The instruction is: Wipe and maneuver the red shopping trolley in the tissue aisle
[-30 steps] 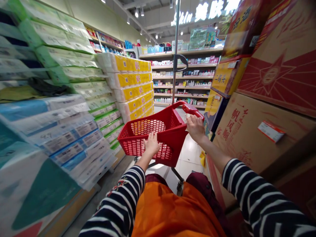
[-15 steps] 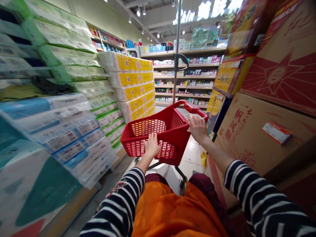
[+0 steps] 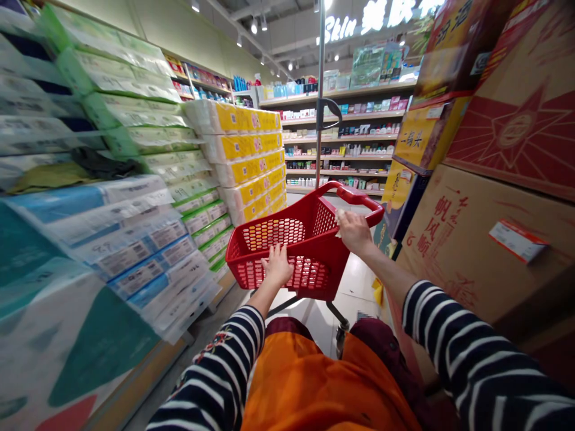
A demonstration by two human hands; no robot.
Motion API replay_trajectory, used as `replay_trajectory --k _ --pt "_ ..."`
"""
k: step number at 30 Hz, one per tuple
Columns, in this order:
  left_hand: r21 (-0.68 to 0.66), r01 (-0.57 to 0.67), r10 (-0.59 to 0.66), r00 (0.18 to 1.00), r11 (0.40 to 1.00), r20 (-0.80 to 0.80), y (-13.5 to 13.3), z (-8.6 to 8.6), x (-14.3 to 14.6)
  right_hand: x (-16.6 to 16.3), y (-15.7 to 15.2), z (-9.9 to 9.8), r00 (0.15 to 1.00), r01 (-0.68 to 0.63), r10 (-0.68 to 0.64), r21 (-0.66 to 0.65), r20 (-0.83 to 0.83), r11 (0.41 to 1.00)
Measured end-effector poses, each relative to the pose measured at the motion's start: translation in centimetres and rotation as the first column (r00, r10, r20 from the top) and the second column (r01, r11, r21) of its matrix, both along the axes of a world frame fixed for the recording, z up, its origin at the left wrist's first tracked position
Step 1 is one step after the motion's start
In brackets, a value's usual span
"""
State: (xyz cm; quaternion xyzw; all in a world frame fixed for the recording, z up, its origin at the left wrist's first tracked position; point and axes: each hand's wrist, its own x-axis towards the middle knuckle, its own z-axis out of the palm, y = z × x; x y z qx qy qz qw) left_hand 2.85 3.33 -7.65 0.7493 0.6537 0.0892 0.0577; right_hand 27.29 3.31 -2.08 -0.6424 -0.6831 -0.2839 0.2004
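A red plastic shopping cart [image 3: 309, 251] with perforated sides stands in front of me, turned at an angle on its metal wheeled frame. My left hand [image 3: 278, 265] is at the side nearest me, its fingers over the basket's upper rim and its thumb against the holes. My right hand [image 3: 354, 230] is closed around a whitish cloth [image 3: 339, 220], pressed to the rim just below the cart's handle [image 3: 359, 197]. Part of the cloth is hidden under the fingers.
Stacked tissue packs [image 3: 148, 239] line the left side, with yellow-and-white paper packs [image 3: 251, 149] beyond. Cardboard cartons [image 3: 485, 251] rise close on the right. A metal pole [image 3: 320, 90] stands behind the cart, before shelves of small goods [image 3: 359, 134].
My right hand has slid with the cloth a little left and down along the rim, away from the handle. The left hand stays on the rim; the view has shifted slightly.
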Motion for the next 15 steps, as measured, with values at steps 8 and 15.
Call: replay_trajectory --k 8,15 --pt "-0.026 -0.154 0.153 0.988 0.988 -0.023 0.4 -1.0 -2.0 -2.3 0.6 -2.6 0.998 -0.058 0.058 0.006 0.031 0.998" --pt "-0.043 -0.092 0.091 0.996 0.995 -0.016 -0.1 -0.7 -2.2 -5.2 0.7 -3.8 0.979 -0.182 0.189 -0.09 0.075 0.979"
